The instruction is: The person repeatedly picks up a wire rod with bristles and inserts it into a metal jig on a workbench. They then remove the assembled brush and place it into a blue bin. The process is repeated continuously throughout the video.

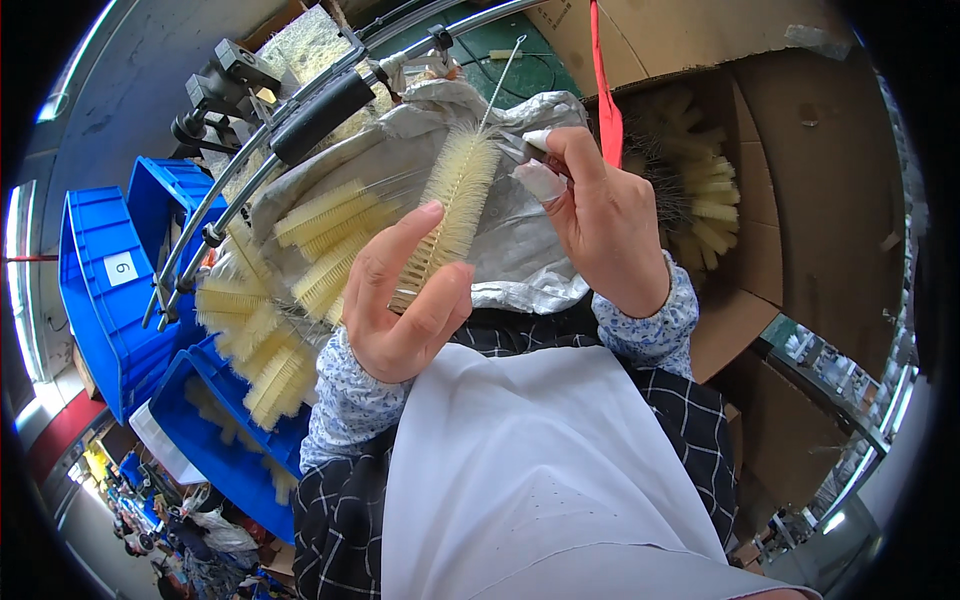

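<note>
We hold a cream bottle brush [455,205] up over a heap of finished ones.

Our left hand [405,300] is curled shut around the brush's lower bristles, thumb pressed across them. Our right hand [605,220], at three o'clock from the brush tip, pinches small scissors [520,148] against the top bristles. More brushes [290,290] lie at nine o'clock, above blue crates [110,300]; a cardboard box [790,180] sits right.

Pale blue floral-print cloth sleeve covers [345,400] are worn on both forearms, gathered at the wrists. A black white-checked garment [680,420] is overlaid by a plain white cloth apron [530,480].
</note>
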The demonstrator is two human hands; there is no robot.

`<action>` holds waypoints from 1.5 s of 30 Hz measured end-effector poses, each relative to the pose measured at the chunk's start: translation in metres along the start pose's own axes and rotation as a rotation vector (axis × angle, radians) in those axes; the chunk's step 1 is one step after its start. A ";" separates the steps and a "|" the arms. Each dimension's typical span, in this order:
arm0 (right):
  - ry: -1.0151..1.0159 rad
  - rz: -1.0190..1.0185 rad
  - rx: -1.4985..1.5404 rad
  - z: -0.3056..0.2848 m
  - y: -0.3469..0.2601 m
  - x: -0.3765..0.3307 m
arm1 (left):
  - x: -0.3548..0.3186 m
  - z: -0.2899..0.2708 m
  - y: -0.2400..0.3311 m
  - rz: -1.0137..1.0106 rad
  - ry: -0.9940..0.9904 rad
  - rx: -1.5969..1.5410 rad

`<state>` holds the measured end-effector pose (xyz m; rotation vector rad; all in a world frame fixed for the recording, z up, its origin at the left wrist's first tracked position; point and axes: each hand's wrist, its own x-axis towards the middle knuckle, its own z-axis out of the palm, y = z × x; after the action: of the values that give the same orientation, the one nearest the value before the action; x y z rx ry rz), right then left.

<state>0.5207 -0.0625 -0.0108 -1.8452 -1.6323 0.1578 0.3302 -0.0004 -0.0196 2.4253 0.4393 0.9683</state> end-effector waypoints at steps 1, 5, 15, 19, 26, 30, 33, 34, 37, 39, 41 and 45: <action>-0.017 0.001 -0.015 0.000 -0.001 0.002 | 0.000 0.001 -0.001 -0.005 0.036 -0.005; -0.029 -0.018 -0.064 0.000 -0.001 0.003 | 0.002 0.004 -0.003 -0.007 0.110 -0.008; -0.015 -0.024 -0.049 0.000 0.000 0.003 | 0.002 0.003 -0.001 0.004 0.102 0.003; -0.021 0.037 -0.025 -0.002 -0.003 0.002 | 0.001 0.003 -0.001 -0.003 0.104 0.001; 0.092 0.164 0.177 0.000 0.025 0.010 | -0.006 -0.010 -0.006 -0.364 0.221 -0.314; 0.194 0.383 0.299 0.010 0.119 0.029 | -0.029 -0.029 -0.020 -0.717 0.440 -0.825; 0.390 0.490 0.108 0.007 0.185 0.045 | -0.044 -0.049 -0.035 -0.804 0.448 -0.943; 0.416 0.499 0.051 0.007 0.198 0.053 | -0.051 -0.054 -0.040 -0.819 0.451 -0.976; 0.313 0.205 -0.453 0.015 0.217 0.064 | -0.073 -0.061 -0.057 -0.963 0.313 -0.903; 0.292 0.062 -0.520 0.027 0.176 0.068 | -0.084 -0.056 -0.064 -1.019 0.238 -0.720; 0.154 0.108 -0.026 0.055 0.115 0.069 | -0.089 -0.058 -0.056 -1.046 0.137 -0.219; -0.299 -0.082 0.274 0.117 0.021 0.051 | -0.106 -0.079 -0.048 -1.061 0.130 0.228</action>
<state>0.4908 0.0300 -0.0963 -1.5998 -1.7803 0.6151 0.1947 0.0155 -0.0545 1.8278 1.7118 0.5827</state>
